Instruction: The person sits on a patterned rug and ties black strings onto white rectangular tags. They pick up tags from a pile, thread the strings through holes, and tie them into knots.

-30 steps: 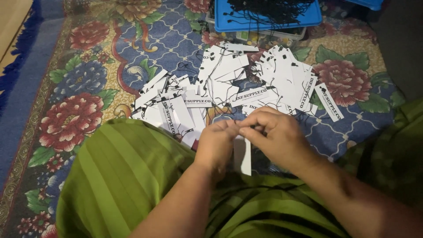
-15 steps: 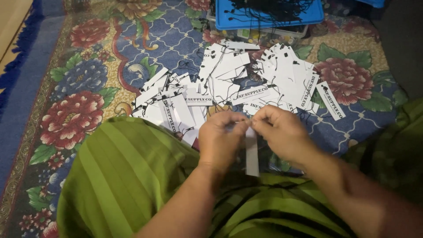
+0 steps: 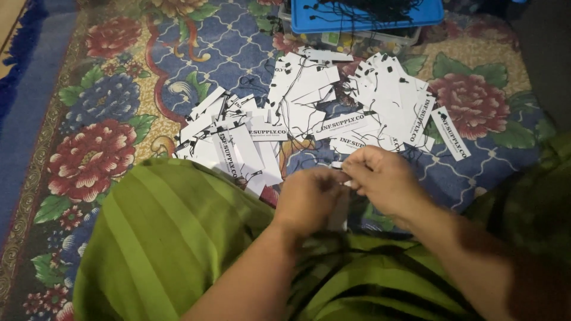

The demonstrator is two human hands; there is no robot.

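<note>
My left hand [image 3: 309,199] and my right hand [image 3: 383,181] meet at the fingertips over my lap, both pinching one narrow white paper tag [image 3: 339,214] that hangs down between them. A thin black string on the tag cannot be made out clearly. Just beyond my hands a pile of white tags with black strings [image 3: 309,119] lies spread on the carpet.
A floral carpet [image 3: 107,119] covers the floor. A blue tray of black strings [image 3: 363,15] rests on a clear box at the top. My knees under green striped cloth [image 3: 160,238] fill the lower part of the view.
My hands have drawn a little closer together, and the tag hangs lower behind my left hand than before.
</note>
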